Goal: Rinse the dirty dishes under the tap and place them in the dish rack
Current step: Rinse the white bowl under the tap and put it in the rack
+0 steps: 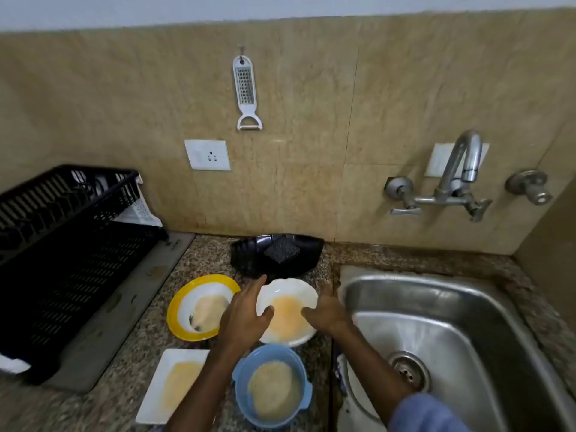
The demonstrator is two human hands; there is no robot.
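Note:
A white scalloped plate (288,296) smeared orange lies on the granite counter beside the sink. My left hand (244,316) lies over its left rim and my right hand (325,310) over its right rim, fingers spread; whether they grip it is unclear. A yellow-rimmed bowl (190,299) sits to the left, a blue bowl (246,391) with beige residue in front, and a white square plate (165,375) at front left. The black dish rack (62,254) stands far left. The tap (461,169) is on the wall above the steel sink (467,310).
A black tray holding a dark scrub pad (282,249) sits behind the white plate. A grater-peeler (246,92) hangs on the tiled wall above a socket (207,154). No water is running from the tap.

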